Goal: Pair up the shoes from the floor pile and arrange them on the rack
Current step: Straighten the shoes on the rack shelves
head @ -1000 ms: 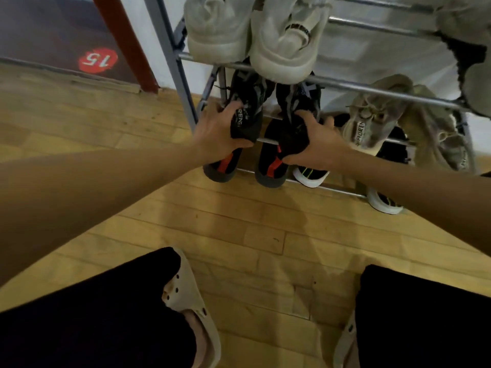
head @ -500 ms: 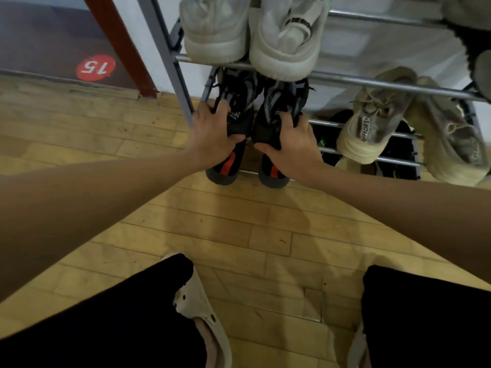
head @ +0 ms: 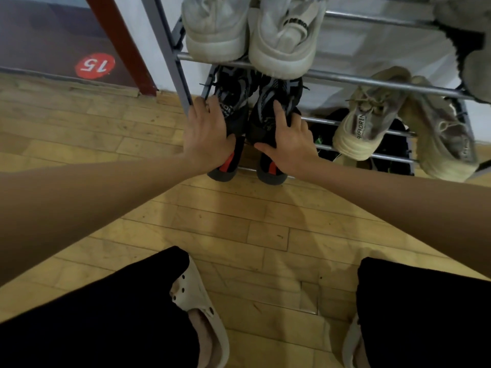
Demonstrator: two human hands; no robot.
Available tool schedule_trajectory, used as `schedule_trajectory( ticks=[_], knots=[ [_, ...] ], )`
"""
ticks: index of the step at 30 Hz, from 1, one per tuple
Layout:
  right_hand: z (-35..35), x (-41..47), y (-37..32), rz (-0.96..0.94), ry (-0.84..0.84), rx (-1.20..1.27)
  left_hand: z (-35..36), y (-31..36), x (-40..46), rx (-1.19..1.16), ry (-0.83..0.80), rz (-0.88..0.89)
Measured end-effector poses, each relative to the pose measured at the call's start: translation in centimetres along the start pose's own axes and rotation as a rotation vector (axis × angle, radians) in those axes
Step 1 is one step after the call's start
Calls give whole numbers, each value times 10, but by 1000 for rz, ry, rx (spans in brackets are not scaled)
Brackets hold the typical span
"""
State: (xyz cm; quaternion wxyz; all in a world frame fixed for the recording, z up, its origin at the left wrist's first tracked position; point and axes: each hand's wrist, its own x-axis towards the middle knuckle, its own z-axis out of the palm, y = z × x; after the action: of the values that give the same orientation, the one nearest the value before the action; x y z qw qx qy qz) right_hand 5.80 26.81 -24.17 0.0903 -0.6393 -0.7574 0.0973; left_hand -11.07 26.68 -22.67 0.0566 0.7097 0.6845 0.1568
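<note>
Two black sneakers with grey pattern and red heel tabs lie side by side on a low shelf of the metal shoe rack (head: 372,82), at its left end, heels toward me. My left hand (head: 207,134) rests on the left black sneaker (head: 236,102) with straight fingers, thumb across its heel. On the right black sneaker (head: 276,88) my right hand (head: 287,139) lies flat with its fingers spread. The heels stick out past the front bar.
A pair of white sneakers (head: 215,35) sits on the shelf above. Beige sneakers (head: 364,123) lie to the right, with dark shoes (head: 326,128) below them. A red "15" sticker (head: 95,65) marks the floor at left. My cream slippers (head: 202,309) stand on the wooden floor.
Both hands pushed the black sneakers deeper onto the shelf and closer together. Their fingers have gone from gripping the shoes to lying straight on them.
</note>
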Motion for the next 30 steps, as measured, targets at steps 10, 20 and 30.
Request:
schedule_trajectory(
  ticks=[10,20,30],
  knots=[
    [-68,-83,117,-213,-139,-233,14,76,-39,39,-66,523],
    [-101,-117,237,156,74,-248,70,183,-25,-158,-204,309],
    [-70,-109,263,245,89,-95,79,216,-9,-169,-189,233]
  ],
)
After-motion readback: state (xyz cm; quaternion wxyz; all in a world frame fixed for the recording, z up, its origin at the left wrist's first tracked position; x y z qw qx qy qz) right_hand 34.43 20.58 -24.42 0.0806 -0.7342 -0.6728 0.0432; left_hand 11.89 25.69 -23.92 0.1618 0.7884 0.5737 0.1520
